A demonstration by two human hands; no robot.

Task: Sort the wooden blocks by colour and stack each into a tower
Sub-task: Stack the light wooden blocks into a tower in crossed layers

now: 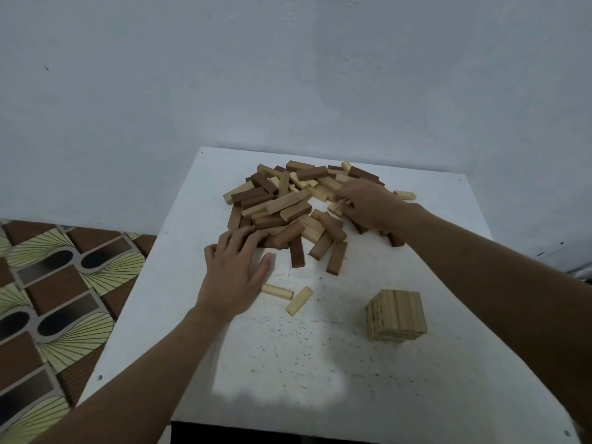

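- On the white desk (pixel 320 395), your left hand (pixel 235 277) lies flat with its fingers (pixel 230 241) spread wide. The tips touch brown blocks at the near edge of the pile (pixel 282 203).
- Your right hand (pixel 368 203) is over the right side of the pile. Its curled fingers (pixel 344 200) pinch a small pale block (pixel 335 207). You cannot tell which way that block points.
- Just right of your left hand, a loose pale block (pixel 277 291) lies flat and points sideways. Beside it, a slanted pale block (pixel 299 300) points away to the right.
- Your pale tower (pixel 397 315) stands upright, just left of your right arm and well apart from the pile.
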